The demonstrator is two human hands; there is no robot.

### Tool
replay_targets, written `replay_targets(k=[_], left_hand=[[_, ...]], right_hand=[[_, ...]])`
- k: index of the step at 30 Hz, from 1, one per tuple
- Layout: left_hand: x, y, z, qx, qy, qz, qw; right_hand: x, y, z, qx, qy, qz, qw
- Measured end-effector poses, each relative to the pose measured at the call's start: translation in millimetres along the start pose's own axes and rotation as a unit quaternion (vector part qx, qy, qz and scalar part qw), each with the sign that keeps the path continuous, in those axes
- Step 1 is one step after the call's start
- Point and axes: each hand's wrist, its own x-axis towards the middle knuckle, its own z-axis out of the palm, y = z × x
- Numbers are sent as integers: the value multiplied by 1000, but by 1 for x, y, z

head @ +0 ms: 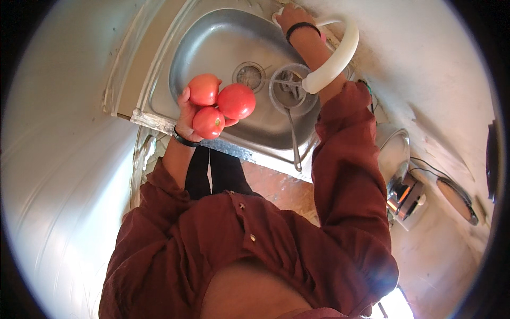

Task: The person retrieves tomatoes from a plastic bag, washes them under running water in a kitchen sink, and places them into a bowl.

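My left hand [186, 113] holds a cluster of three red tomatoes, over the near left side of the stainless-steel sink [223, 36]. One tomato [203, 89] sits at the upper left, another [237, 101] to the right, and a third [208, 123] lowest, its stem scar showing. At the far rim, my right hand [294, 18] grips a whitish tap handle [277, 15], mostly covered by the fingers. A thin stream of water [275, 81] runs from the curved white spout [336, 56], which arches over my right forearm.
In the basin, a clear round bowl [275, 101] stands right of the drain [249, 75]. A metal utensil [294, 139] leans from it over the near rim. Beyond my right sleeve are a metal pot or lid [392, 147], a small appliance [406, 197] and a dark-rimmed oval object [456, 199].
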Motion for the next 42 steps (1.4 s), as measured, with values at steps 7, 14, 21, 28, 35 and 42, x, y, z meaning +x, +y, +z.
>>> replay_targets(k=[7, 14, 21, 28, 35, 42], left_hand=[[1, -7, 2, 23, 27, -8, 999], [6, -17, -4, 28, 31, -14, 999], [4, -21, -3, 20, 19, -16, 999], [7, -27, -5, 12, 16, -16, 1000], [15, -33, 4, 39, 22, -18, 999], [25, -36, 11, 57, 14, -27, 998]], right_hand=[[-6, 16, 0, 62, 23, -108, 992], [-5, 17, 4, 59, 26, -142, 988], [-5, 17, 2, 58, 26, -162, 985], [-7, 19, 1, 57, 30, -172, 983], [-5, 20, 1, 43, 39, -174, 983], [-7, 27, 3, 38, 59, -175, 982]])
